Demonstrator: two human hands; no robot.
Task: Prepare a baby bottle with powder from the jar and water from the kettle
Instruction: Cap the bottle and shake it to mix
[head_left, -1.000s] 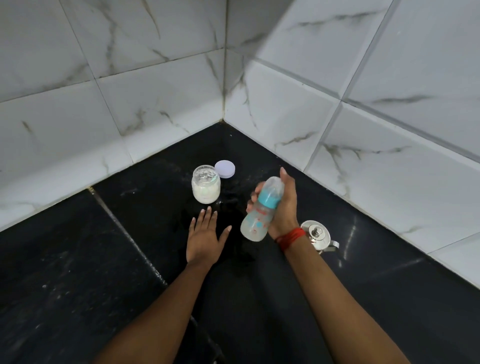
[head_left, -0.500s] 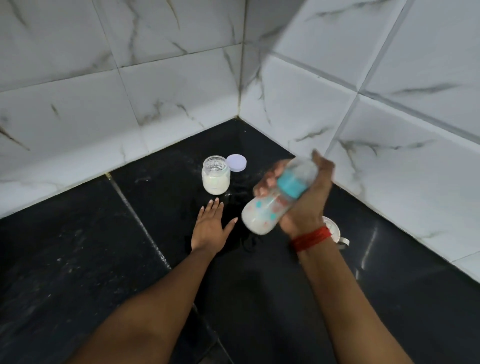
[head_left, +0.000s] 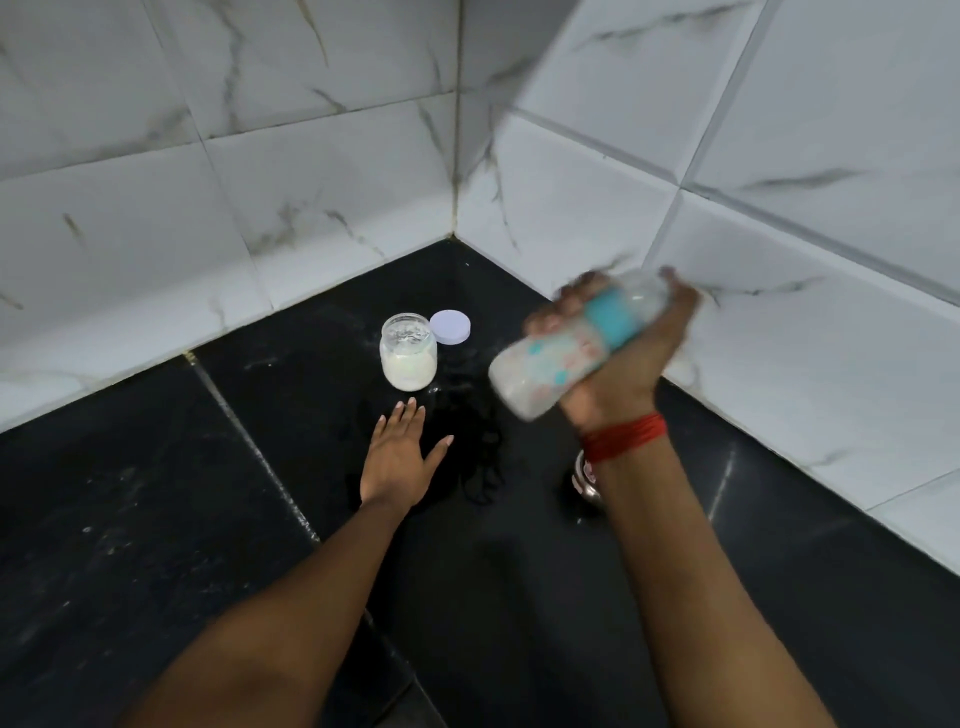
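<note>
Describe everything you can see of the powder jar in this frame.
The powder jar is a clear, glass-looking jar standing upright and open on the black counter near the tiled corner. White powder fills roughly its lower half. Its pale round lid lies flat just behind it to the right; whether they touch is unclear. The left hand lies flat in front, not touching it.

Milky baby bottle (head_left: 550, 369) tilts aloft, blurred; open jar (head_left: 409, 358) stands upright.

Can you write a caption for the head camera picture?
Right hand holds a tilted baby bottle near the open powder jar.
</note>
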